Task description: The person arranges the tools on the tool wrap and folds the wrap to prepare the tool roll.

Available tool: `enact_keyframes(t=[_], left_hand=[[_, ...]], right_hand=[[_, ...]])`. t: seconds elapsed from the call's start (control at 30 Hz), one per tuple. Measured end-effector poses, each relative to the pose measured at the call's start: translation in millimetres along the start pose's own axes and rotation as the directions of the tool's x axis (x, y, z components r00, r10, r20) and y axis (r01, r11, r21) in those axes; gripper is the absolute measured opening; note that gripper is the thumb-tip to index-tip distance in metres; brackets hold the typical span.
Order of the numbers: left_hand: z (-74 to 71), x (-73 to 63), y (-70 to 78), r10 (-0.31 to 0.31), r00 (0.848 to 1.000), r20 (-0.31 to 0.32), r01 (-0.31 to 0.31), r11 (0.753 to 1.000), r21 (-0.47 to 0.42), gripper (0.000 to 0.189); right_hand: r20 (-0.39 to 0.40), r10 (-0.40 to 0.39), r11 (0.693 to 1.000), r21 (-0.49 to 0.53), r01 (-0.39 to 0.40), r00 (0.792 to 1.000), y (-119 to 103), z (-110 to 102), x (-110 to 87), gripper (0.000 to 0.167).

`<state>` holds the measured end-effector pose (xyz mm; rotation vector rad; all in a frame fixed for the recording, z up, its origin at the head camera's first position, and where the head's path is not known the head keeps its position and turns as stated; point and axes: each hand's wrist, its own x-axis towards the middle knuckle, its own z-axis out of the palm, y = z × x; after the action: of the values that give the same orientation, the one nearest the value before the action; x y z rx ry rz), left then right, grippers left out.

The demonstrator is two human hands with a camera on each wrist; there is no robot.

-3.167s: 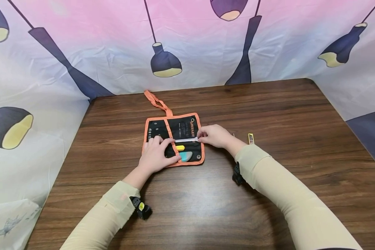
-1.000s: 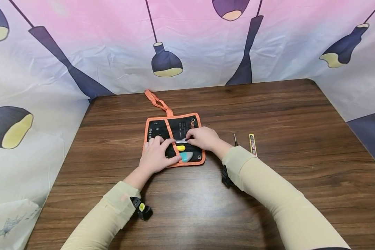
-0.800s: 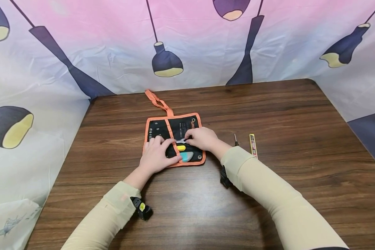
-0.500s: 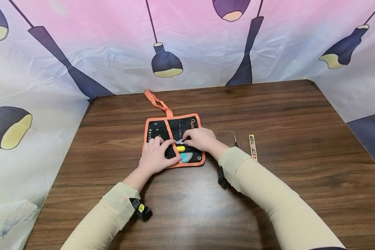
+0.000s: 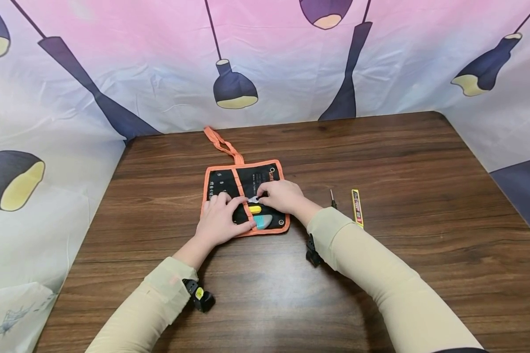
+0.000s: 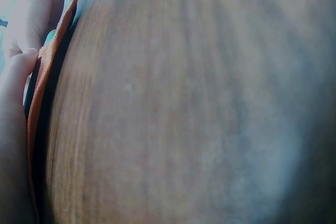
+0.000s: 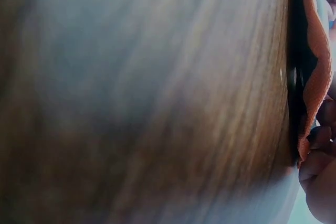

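Observation:
A black tool pouch (image 5: 265, 171) with orange trim lies unfolded on the table. My left hand (image 5: 218, 218) rests on its pocket side, index finger and thumb apart along the orange pocket edge. My right hand (image 5: 284, 196) pinches the end of a silver open-end wrench (image 5: 253, 199), whose other part is hidden in the pocket. Below it, a yellow tool end (image 5: 254, 209) and a teal and grey tool (image 5: 262, 221) stick out of the pockets. In the left wrist view the left thumb (image 6: 23, 69) lies on the pouch; the right wrist view catches curled fingers (image 7: 320, 174) beside the orange trim.
Right of the pouch lie a thin screwdriver (image 5: 332, 197), partly behind the right forearm, and a narrow yellow box (image 5: 357, 207). An orange strap (image 5: 223, 144) runs from the pouch toward the back edge of the wooden table (image 5: 402, 162). A printed cloth hangs behind.
The right hand has moved left over the pouch, and the wrench has slid deeper into its pocket. More of the screwdriver and yellow box shows. The left hand has stayed in place.

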<state>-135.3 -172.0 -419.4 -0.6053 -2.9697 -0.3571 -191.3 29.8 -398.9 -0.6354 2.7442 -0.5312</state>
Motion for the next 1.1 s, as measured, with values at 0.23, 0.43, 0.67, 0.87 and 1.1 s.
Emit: enact_keyframes(t=[0.23, 0.43, 0.67, 0.87, 1.1], left_hand=[[-0.5, -0.5, -0.5, 0.005, 1.0, -0.006, -0.005, 1.0, 0.002, 0.073], [0.7, -0.7, -2.0, 0.007, 1.0, -0.013, -0.007, 1.0, 0.006, 0.072], [2.2, -0.2, -2.5, 0.015, 1.0, -0.023, -0.015, 1.0, 0.002, 0.072], [2.2, -0.4, -1.7, 0.01, 1.0, -0.009, -0.01, 1.0, 0.002, 0.072], [-0.2, -0.4, -1.5, 0.003, 1.0, 0.001, -0.003, 1.0, -0.009, 0.072]], right_hand=[[-0.004, 0.007, 1.0, 0.013, -0.007, 1.0, -1.7, -0.2, -1.5, 0.018], [-0.014, 0.001, 1.0, 0.001, -0.001, 1.0, -3.1, 0.3, -2.4, 0.018], [-0.017, 0.0, 1.0, -0.017, 0.0, 1.0, -4.6, 0.4, -3.5, 0.019], [-0.019, 0.016, 1.0, -0.004, -0.016, 1.0, -4.5, 0.9, -5.4, 0.02], [-0.025, 0.036, 0.999, 0.02, -0.035, 0.999, -2.4, -1.2, -6.4, 0.02]])
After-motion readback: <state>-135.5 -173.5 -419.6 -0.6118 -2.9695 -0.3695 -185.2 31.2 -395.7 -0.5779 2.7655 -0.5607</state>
